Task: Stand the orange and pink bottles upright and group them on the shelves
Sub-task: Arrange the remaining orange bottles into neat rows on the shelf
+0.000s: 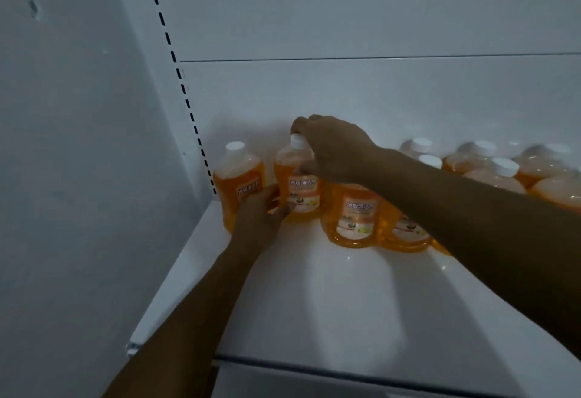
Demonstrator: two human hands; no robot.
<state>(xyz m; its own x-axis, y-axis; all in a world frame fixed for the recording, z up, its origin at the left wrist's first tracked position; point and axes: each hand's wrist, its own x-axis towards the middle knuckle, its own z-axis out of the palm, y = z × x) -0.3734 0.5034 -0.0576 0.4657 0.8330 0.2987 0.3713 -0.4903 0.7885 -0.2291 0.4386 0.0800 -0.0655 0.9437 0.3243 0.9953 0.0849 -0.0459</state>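
You have one orange bottle [300, 184] upright near the shelf's [314, 303] back left corner, held from both ends. Your right hand [333, 149] curls its fingers over the white cap, likely to steady the top, while your left hand [262, 212] grips the base, fingers wrapped round the lower body, probably to slide it toward the corner bottle [237, 180] just beside it. More orange bottles [356, 215] stand close on the right, others along the back edge. No pink bottle shows.
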